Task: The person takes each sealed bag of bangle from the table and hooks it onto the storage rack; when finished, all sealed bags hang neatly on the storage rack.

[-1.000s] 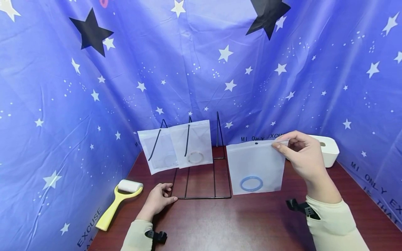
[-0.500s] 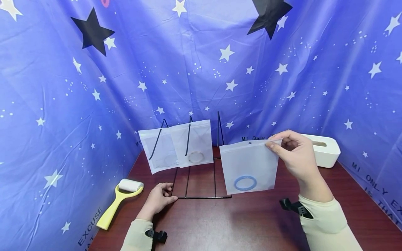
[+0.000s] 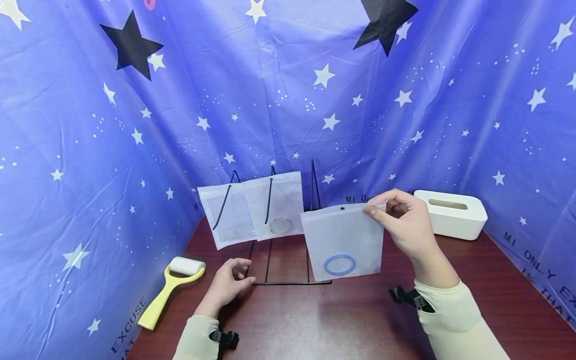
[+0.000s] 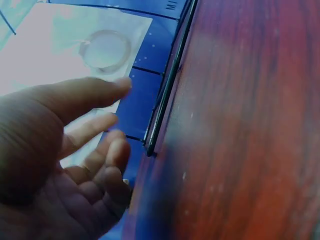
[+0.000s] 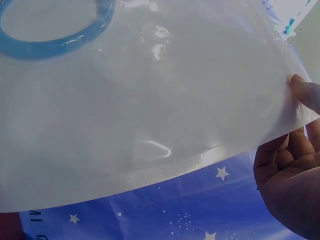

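Note:
My right hand (image 3: 402, 220) pinches the top right corner of a frosted zip bag (image 3: 344, 240), which hangs upright with a small hole near its top edge. Through the bag shows a blue bangle (image 3: 339, 265) at the bottom. A black wire rack (image 3: 292, 283) stands to the left, its rightmost prong (image 3: 313, 182) bare. Two similar bags hang on its other prongs: a left bag (image 3: 225, 212) and a middle bag (image 3: 288, 200) holding a pale ring. Beside the rack's front left corner, my left hand (image 3: 229, 282) has loosely bent fingers, apart from the wire in the left wrist view.
A yellow-handled lint roller (image 3: 166, 292) lies at the left of the dark red table (image 3: 315, 325). At the back right is a white tissue box (image 3: 454, 225). Blue star-printed cloth (image 3: 288, 100) encloses the table's back and sides.
My right hand has carried the bag with the blue bangle leftward, so it now overlaps the rack's right side. My left hand has come off the rack's front corner, its fingers loosening.

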Action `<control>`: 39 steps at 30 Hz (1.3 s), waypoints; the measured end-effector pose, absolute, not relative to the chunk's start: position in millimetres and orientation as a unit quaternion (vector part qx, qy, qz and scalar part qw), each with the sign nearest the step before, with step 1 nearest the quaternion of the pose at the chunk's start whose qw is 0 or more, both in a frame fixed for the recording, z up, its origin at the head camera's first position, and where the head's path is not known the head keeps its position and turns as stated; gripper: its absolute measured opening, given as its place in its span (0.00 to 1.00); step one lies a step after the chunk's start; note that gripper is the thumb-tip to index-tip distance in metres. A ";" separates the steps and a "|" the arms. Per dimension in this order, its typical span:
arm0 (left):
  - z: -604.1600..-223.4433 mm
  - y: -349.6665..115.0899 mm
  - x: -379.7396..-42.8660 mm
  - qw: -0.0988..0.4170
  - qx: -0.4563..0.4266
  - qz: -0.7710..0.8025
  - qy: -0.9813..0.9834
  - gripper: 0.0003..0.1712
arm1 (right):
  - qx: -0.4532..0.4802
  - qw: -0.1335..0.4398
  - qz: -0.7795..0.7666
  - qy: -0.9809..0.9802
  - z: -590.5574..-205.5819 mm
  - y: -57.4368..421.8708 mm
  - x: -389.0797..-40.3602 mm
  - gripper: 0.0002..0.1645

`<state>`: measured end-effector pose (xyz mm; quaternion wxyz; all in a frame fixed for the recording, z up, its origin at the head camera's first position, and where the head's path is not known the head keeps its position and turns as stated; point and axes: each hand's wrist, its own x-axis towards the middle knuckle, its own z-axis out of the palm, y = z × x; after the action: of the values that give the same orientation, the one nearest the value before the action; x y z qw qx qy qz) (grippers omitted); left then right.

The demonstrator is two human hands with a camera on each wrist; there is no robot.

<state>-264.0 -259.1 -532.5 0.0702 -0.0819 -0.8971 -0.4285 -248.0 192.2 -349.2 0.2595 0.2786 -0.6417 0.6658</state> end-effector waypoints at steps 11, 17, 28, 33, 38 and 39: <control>-524.0 -237.5 -261.4 0.069 -0.169 -0.468 -0.865 0.23 | 0.267 0.257 0.657 -0.657 -353.2 180.7 -253.2 0.09; -517.4 -220.8 -258.4 0.046 -0.199 -0.490 -0.847 0.23 | 0.267 0.259 0.653 -0.660 -358.0 173.8 -257.0 0.10; -510.3 -192.7 -252.1 0.035 -0.238 -0.478 -0.845 0.18 | 0.261 0.269 0.655 -0.656 -359.7 160.3 -262.1 0.09; -508.4 -177.3 -248.4 0.019 -0.246 -0.486 -0.838 0.18 | 0.258 0.266 0.663 -0.651 -361.7 152.8 -262.4 0.08; -509.1 -167.9 -245.7 0.011 -0.248 -0.497 -0.832 0.16 | 0.253 0.265 0.664 -0.652 -365.8 145.7 -263.1 0.07; -509.5 -166.9 -245.3 0.011 -0.247 -0.500 -0.830 0.15 | 0.250 0.266 0.664 -0.652 -366.4 144.5 -263.1 0.07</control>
<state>-245.3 -166.9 -509.5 0.0113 -0.2471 -0.8301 -0.4998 -263.1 144.5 -366.4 0.2658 0.2498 -0.6523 0.6644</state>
